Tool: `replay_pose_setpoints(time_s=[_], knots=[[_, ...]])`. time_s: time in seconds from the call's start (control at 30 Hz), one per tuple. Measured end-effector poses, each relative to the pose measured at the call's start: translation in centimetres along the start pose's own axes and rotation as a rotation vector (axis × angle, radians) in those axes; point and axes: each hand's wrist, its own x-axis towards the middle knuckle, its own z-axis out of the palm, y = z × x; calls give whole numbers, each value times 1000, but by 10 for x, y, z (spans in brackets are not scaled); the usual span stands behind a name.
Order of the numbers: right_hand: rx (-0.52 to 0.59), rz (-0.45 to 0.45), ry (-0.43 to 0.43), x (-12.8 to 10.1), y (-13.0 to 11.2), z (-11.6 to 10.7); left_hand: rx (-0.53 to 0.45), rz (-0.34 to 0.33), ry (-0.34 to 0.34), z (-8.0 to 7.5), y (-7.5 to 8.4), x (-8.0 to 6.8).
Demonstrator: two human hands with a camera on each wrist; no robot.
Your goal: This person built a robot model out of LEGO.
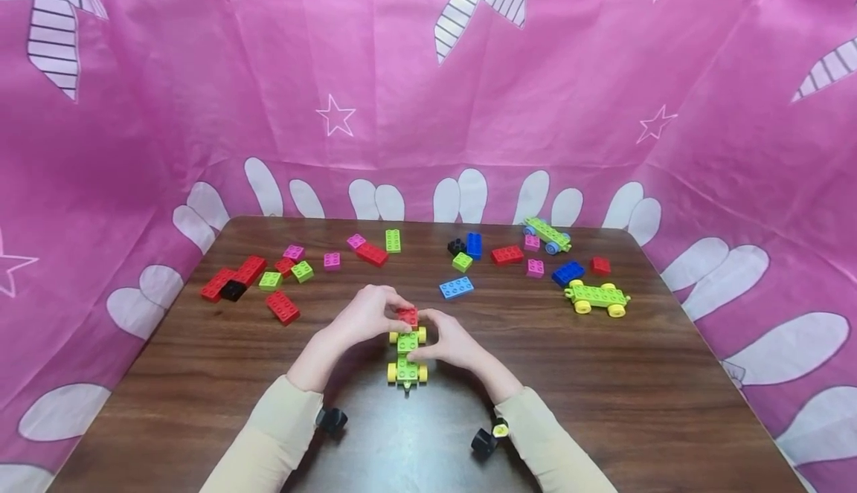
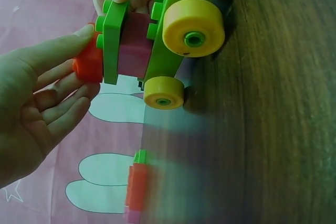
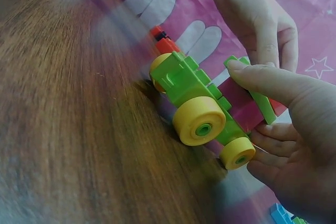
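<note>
Green plastic toy car on yellow wheels sits between your hands on the wood-grain table. Your left hand pinches the red brick on its stack; your right hand grasps the green plate. Smooth wheels may roll: press off-centre and the studded stack could split.

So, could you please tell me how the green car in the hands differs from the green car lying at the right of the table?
The held car carries stacked bricks, a red one on top; the right-hand car has a bare studded deck. The left hand and right hand grip the first; the second lies untouched. Both are green with yellow wheels.
</note>
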Motion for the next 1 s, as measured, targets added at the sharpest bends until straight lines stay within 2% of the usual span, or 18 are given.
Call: replay_pose_setpoints(time_s=[0.2,0.37,0.47,0.6,0.7,0.87,1.0], knots=[[0,-31,-10,2,2,2,16,52,5,3,-9,-5],[6,-78,3,2,3,-2,-33,84,-7,2,-14,-9],[42,-126,30,2,4,-6,-51,88,-2,1,-17,-10],[126,-173,50,3,4,-11,-66,57,-9,1,-21,-11],[152,-182,62,5,2,-12,-90,52,-19,2,-22,-11],[164,-194,96,9,2,-10,-97,102,-17,5,-23,-9],[168,-185,107,8,-1,-9,-119,78,-18,5,-22,-9]])
